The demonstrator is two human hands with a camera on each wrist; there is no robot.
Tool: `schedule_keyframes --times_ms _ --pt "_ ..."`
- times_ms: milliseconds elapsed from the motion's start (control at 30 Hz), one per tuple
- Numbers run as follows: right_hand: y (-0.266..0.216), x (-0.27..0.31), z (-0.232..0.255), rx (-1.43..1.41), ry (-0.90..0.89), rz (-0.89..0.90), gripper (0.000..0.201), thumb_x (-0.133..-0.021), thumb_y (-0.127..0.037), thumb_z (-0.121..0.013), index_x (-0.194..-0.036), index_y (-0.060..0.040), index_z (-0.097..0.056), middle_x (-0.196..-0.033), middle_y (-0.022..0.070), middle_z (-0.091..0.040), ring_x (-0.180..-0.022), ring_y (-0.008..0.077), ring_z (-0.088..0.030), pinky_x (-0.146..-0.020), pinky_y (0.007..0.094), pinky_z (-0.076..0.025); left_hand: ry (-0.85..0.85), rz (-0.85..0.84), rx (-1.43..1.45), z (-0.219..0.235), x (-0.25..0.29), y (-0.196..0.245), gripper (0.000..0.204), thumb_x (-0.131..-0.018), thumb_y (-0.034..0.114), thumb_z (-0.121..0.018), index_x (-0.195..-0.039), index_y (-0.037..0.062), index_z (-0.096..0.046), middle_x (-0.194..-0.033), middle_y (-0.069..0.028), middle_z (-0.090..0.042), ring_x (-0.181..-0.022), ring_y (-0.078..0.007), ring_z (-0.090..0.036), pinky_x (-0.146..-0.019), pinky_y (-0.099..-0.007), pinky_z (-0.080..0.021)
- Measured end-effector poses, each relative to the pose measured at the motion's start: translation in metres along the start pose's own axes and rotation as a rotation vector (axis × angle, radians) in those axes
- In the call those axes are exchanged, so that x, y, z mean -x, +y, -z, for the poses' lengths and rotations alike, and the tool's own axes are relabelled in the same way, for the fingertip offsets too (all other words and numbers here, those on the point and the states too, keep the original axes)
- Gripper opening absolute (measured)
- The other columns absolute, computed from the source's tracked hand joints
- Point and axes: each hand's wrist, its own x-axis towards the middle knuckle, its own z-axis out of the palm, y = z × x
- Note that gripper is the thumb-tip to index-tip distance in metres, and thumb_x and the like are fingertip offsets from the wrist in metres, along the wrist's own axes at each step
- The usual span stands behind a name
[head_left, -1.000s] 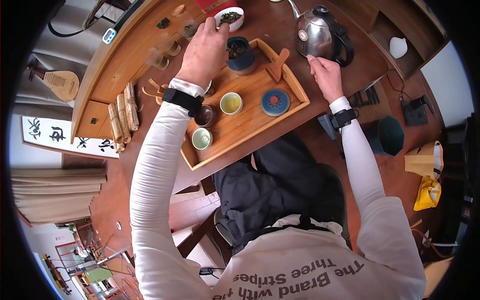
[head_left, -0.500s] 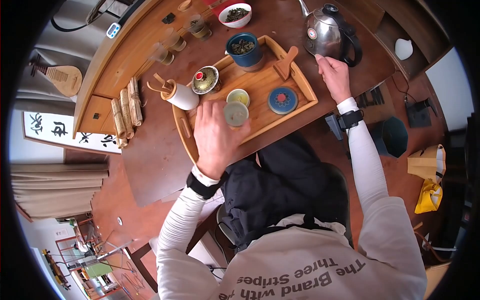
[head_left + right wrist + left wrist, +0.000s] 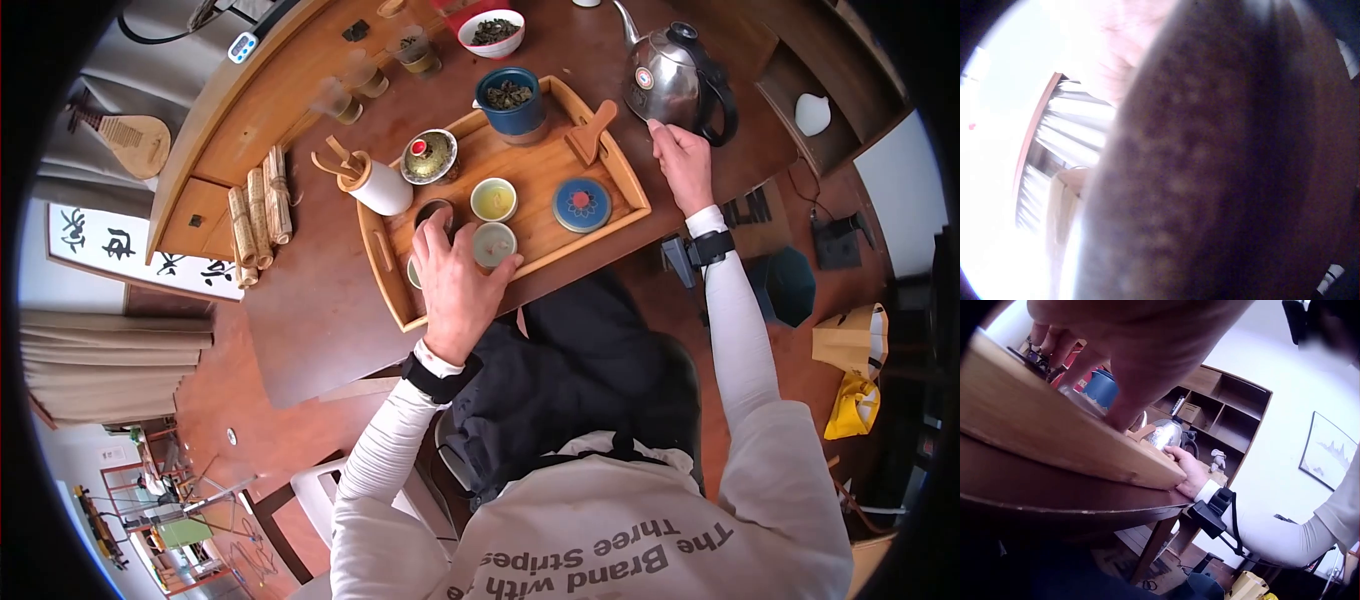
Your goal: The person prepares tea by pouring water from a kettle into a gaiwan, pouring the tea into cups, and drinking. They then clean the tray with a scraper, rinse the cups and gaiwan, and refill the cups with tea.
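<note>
My left hand [image 3: 462, 292] is over the front of the wooden tray [image 3: 412, 322]; its thumb and index finger hold a small translucent cup [image 3: 495, 246] by its sides. Just behind that cup stands a white cup of yellow tea [image 3: 494, 200]. The left fingers partly cover a dark cup [image 3: 436, 208] and a pale cup [image 3: 414, 272]. In the left wrist view the tray's wall hides the fingertips. My right hand [image 3: 686, 170] rests loosely curled at the table edge, holding nothing, near the steel kettle [image 3: 660, 88]. Overexposure washes out its palm in the right wrist view.
The tray also carries a blue pot of tea leaves [image 3: 512, 112], a blue lid [image 3: 582, 204], a wooden scoop [image 3: 592, 132] and a lidded bowl [image 3: 430, 156]. To the left are a white tool holder [image 3: 382, 188] and bamboo rolls [image 3: 262, 210]. Behind stands a leaf bowl [image 3: 492, 38].
My left hand has drawn back from the blue pot and leaf bowl to the tray's front, bringing the translucent cup down beside the tea cup. The right hand has stayed by the kettle.
</note>
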Motion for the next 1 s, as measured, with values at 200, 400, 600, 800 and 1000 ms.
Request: schedule_keyframes --times_ms 200,400,600,800,1000 --pt "0.004 -0.001 0.000 -0.017 0.005 0.022 0.046 -0.100 -0.030 -0.066 -0.066 0.0003 -0.057 -0.058 0.0002 -0.047 -0.059 0.0069 -0.044 -0.057 0.0297 -0.035 0.066 -0.015 -0.044 -0.012 -0.034 -0.001 0.058 -0.074 0.035 -0.089 -0.114 -0.0021 -0.069 -0.133 -0.0206 -0.054 -0.125 -0.0399 -0.048 -0.106 -0.0509 -0.040" --pt "0.001 -0.004 -0.001 -0.020 0.018 0.018 0.046 -0.100 -0.029 -0.066 -0.067 0.0005 -0.057 -0.058 0.0002 -0.047 -0.059 0.0073 -0.044 -0.057 0.0295 -0.036 -0.088 0.072 -0.148 -0.028 -0.059 0.004 0.056 -0.075 0.038 -0.083 -0.108 -0.0041 -0.070 -0.116 -0.0191 -0.064 -0.121 -0.0358 -0.053 -0.106 -0.0499 -0.038" --pt "-0.002 -0.002 -0.001 -0.040 -0.003 -0.021 0.045 -0.100 -0.029 -0.066 -0.067 0.0011 -0.057 -0.058 0.0012 -0.049 -0.060 0.0079 -0.046 -0.059 0.0296 -0.038 -0.139 0.096 -0.152 -0.033 -0.064 -0.002 0.050 -0.072 0.035 -0.084 -0.107 0.0024 -0.069 -0.102 -0.0185 -0.071 -0.105 -0.0351 -0.065 -0.099 -0.0460 -0.042" --pt "-0.001 -0.001 -0.001 -0.042 0.010 0.040 0.046 -0.100 -0.029 -0.067 -0.067 0.0006 -0.057 -0.058 0.0008 -0.048 -0.059 0.0082 -0.045 -0.059 0.0295 -0.038 -0.025 0.111 0.118 -0.009 -0.085 0.017 0.053 -0.074 0.027 -0.082 -0.112 -0.0037 -0.060 -0.108 -0.0249 -0.065 -0.098 -0.0416 -0.067 -0.088 -0.0495 -0.052" --pt "0.002 -0.003 -0.001 -0.040 0.003 0.003 0.046 -0.100 -0.030 -0.067 -0.067 0.0007 -0.057 -0.058 0.0018 -0.048 -0.060 0.0080 -0.045 -0.059 0.0302 -0.038 0.036 -0.047 0.113 0.015 -0.146 0.019 0.055 -0.073 0.021 -0.083 -0.117 -0.0048 -0.061 -0.111 -0.0271 -0.062 -0.099 -0.0444 -0.067 -0.089 -0.0490 -0.057"
